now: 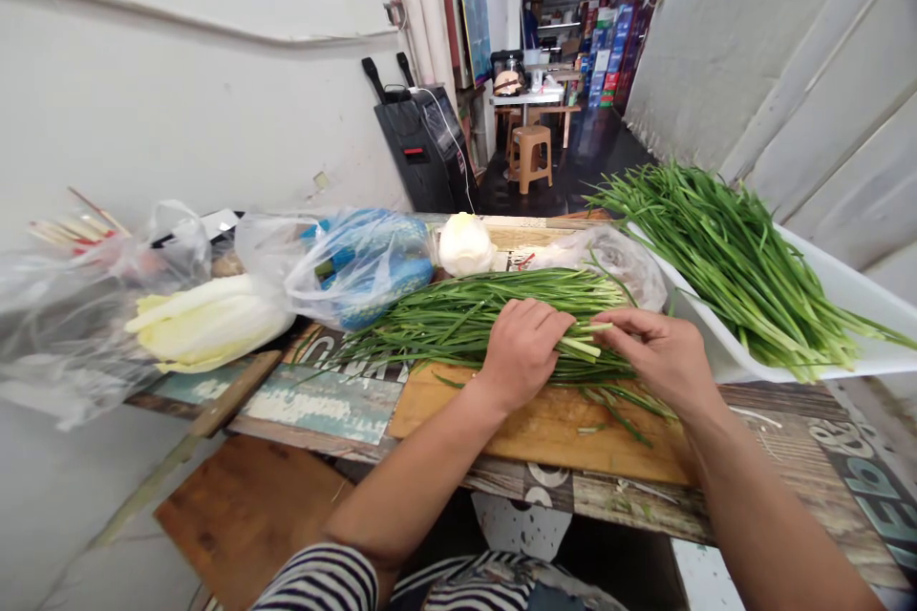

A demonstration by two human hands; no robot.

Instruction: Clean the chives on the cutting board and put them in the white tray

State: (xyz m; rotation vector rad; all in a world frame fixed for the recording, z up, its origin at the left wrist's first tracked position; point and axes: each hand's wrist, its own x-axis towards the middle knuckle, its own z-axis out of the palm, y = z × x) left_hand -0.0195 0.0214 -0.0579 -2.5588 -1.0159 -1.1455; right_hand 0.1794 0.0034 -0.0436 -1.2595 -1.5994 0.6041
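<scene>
A long pile of green chives [444,320] lies across a wooden cutting board [458,410], its pale stem ends to the right. My left hand [526,348] is wrapped round a small bunch near those ends. The fingertips of my right hand [663,353] pinch the tip of a pale stem that sticks out of this bunch. Loose green stalks [623,415] lie on the board under my hands. To the right, a white plastic tub [878,358] holds a large heap of chives [745,258].
A napa cabbage [215,320], plastic-bagged blue items [379,258] and a round white vegetable [465,245] lie left and behind. A clear bag [608,258] sits behind the pile. Beyond the table [788,458] are a black speaker [422,148] and a stool [531,158].
</scene>
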